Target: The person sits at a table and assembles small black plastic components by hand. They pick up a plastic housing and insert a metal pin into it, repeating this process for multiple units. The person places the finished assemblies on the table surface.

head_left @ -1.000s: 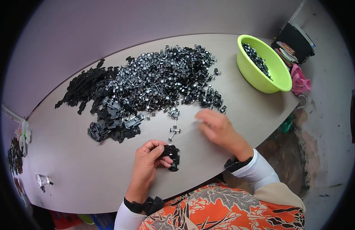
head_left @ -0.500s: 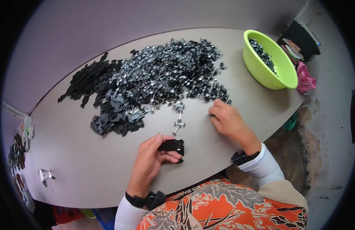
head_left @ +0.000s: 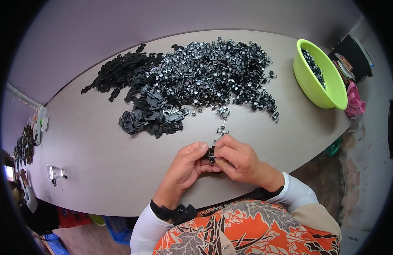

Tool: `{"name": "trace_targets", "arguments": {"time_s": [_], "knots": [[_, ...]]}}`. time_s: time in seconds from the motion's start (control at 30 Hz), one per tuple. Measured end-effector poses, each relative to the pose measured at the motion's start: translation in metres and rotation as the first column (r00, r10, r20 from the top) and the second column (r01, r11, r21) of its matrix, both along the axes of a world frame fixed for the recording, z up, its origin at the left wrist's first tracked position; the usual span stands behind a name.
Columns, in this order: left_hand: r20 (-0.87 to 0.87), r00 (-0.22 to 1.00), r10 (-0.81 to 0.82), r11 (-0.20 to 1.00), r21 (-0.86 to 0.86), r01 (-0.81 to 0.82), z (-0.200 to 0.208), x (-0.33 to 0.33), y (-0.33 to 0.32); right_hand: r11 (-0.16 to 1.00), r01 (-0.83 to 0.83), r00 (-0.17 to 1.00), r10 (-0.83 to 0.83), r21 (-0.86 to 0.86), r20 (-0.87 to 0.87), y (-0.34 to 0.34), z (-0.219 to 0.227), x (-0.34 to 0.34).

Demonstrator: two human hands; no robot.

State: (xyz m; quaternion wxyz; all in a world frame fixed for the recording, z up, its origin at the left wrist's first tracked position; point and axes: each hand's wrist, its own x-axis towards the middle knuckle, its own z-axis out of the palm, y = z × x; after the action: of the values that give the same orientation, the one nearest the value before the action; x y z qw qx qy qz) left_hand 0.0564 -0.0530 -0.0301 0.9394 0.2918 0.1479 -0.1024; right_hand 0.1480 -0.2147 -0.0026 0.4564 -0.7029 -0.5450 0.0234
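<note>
Above the near side of the table, my left hand [head_left: 185, 168] is closed around a small black toy car part [head_left: 211, 156]. My right hand [head_left: 241, 161] meets it there, thumb and fingers pinched against the part's right side. What the right fingertips hold is too small and covered to make out. Just beyond the hands, a few loose wheel axles [head_left: 222, 132] lie in a line. Farther off spreads a large heap of silver-and-black wheel axles [head_left: 209, 70]. Left of it are flat black toy car bases [head_left: 124, 70], with glossier dark car parts [head_left: 149, 112] in front.
At the table's far right stands a lime-green bowl [head_left: 300, 74] with more wheel axles inside. Behind it are a pink cloth or bag [head_left: 354, 100] and a black box [head_left: 353, 55]. A clear cup [head_left: 55, 172] lies at the left edge. Another person's sleeve [head_left: 30, 199] shows far left.
My right hand has come from the edge of the axle heap, leftward and nearer, to the black part. My left hand has turned that part. The whole view has shifted slightly.
</note>
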Motion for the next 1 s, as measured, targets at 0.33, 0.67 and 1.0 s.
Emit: {"name": "trace_targets", "arguments": {"time_s": [0.33,0.67,1.0], "knots": [[0.016,1.000,0.021,0.999,0.044,-0.021,0.004,0.000,-0.006,0.998,0.053,0.995,-0.055,0.024,0.078,0.001,-0.002,-0.002],[0.092,0.996,0.010,0.986,0.168,-0.026,0.008,-0.008,-0.007,1.000,0.002,0.995,-0.001,-0.006,0.097,0.004,0.013,-0.007],[0.003,0.995,0.099,0.864,0.496,-0.087,0.007,-0.032,-0.013,0.978,-0.186,0.982,0.182,-0.090,-0.056,0.000,0.011,-0.021]]}}
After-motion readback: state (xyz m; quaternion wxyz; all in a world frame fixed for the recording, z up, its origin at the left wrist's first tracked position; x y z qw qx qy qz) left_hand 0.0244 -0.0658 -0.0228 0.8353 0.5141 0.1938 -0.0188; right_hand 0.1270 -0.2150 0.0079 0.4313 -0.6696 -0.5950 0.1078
